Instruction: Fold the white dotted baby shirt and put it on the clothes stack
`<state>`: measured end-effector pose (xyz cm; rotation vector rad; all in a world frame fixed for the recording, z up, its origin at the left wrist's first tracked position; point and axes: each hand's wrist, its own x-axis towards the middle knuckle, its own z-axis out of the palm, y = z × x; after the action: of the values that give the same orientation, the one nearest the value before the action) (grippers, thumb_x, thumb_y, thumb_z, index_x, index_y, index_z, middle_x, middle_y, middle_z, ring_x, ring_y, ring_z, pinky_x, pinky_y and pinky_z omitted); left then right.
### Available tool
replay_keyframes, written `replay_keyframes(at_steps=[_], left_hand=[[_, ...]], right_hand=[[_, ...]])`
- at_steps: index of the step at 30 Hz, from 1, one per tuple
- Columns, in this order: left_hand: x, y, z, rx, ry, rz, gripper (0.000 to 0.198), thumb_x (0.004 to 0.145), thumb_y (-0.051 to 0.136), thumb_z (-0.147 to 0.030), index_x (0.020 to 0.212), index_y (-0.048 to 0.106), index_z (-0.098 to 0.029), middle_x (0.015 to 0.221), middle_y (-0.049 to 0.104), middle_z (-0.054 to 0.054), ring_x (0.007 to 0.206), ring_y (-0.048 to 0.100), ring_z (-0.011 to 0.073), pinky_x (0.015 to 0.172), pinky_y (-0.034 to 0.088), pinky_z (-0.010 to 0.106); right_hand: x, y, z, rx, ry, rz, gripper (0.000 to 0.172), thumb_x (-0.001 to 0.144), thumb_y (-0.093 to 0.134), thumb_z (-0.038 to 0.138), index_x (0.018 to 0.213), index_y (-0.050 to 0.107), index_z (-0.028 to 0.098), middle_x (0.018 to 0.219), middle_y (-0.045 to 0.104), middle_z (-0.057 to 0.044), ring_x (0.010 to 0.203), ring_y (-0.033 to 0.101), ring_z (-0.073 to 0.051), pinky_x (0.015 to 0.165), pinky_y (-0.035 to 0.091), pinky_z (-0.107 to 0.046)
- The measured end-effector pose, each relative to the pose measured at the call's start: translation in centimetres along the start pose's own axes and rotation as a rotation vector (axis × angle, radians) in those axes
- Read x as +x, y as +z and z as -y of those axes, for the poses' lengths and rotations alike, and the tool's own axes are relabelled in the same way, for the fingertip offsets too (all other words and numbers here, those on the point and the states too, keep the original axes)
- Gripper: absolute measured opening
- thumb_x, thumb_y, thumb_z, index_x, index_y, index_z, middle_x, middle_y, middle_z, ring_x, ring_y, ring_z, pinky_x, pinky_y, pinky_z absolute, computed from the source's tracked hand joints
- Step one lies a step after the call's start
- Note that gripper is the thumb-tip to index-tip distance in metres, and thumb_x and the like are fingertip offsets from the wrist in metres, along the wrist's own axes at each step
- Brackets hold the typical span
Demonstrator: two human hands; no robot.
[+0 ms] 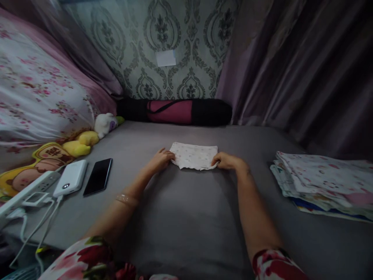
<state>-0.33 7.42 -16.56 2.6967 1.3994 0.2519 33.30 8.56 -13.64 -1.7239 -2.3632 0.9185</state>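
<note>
A small white cloth (194, 156) with a faint pale pattern lies spread on the grey bed sheet (189, 217), its near edge uneven. My left hand (162, 159) pinches its left side near the front corner. At the opposite side, my right hand (226, 160) has its fingers closed on the near right corner. Both forearms reach forward over the sheet, and a clear bracelet circles the left wrist. The kind of cloth item cannot be made out for certain.
Folded printed cloths (326, 182) are stacked at the right. To the left lie a black phone (98, 177), a white power bank (70, 178), a power strip (32, 190) with cables, and plush toys (80, 144). A black and pink roll bag (171, 111) rests along the wall.
</note>
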Motion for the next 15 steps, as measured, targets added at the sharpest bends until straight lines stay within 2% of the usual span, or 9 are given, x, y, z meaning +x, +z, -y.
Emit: replay_keyframes(at_steps=[4,8,11,13,15], left_hand=[[-0.6,0.2,0.2,-0.029,-0.015,0.021,0.040,0.069,0.045,-0.004,0.098,0.066,-0.024,0.113,0.069,0.004,0.116,0.057,0.0204,0.114,0.024,0.049],[0.1,0.3,0.6,-0.044,-0.062,0.021,0.027,0.077,0.046,-0.009,0.088,0.067,-0.022,0.100,0.072,0.005,0.103,0.063,0.0205,0.107,0.034,0.043],[1.1,0.9,0.1,-0.035,-0.144,-0.041,0.027,0.085,0.043,-0.014,0.097,0.066,-0.019,0.102,0.072,0.008,0.101,0.064,0.0206,0.100,0.041,0.036],[2.0,1.4,-0.7,-0.034,-0.185,-0.101,0.034,0.088,0.040,-0.015,0.113,0.062,-0.018,0.115,0.068,0.010,0.110,0.061,0.0207,0.102,0.040,0.035],[3.1,1.8,-1.8,-0.039,-0.185,-0.136,0.039,0.091,0.037,-0.016,0.126,0.054,-0.018,0.131,0.060,0.011,0.123,0.054,0.0210,0.108,0.036,0.038]], right_hand=[[0.4,0.3,-0.1,0.030,-0.031,0.086,0.035,0.059,0.057,0.003,0.080,0.078,0.022,0.083,0.074,-0.001,0.072,0.063,-0.013,0.063,0.045,-0.020],[0.6,0.2,0.1,-0.044,-0.028,0.070,0.021,0.072,0.057,0.015,0.079,0.076,0.018,0.075,0.072,-0.003,0.070,0.063,-0.015,0.063,0.045,-0.022],[1.2,1.1,1.0,-0.146,0.012,-0.110,0.025,0.083,0.052,0.021,0.091,0.076,0.020,0.087,0.074,-0.006,0.084,0.065,-0.018,0.073,0.046,-0.024],[2.0,2.3,2.0,-0.192,0.007,-0.299,0.032,0.090,0.045,0.021,0.109,0.071,0.020,0.110,0.071,-0.009,0.104,0.062,-0.021,0.089,0.044,-0.028],[2.9,3.9,3.2,-0.255,-0.033,-0.447,0.040,0.094,0.038,0.021,0.127,0.061,0.017,0.133,0.060,-0.012,0.124,0.051,-0.024,0.104,0.035,-0.034]])
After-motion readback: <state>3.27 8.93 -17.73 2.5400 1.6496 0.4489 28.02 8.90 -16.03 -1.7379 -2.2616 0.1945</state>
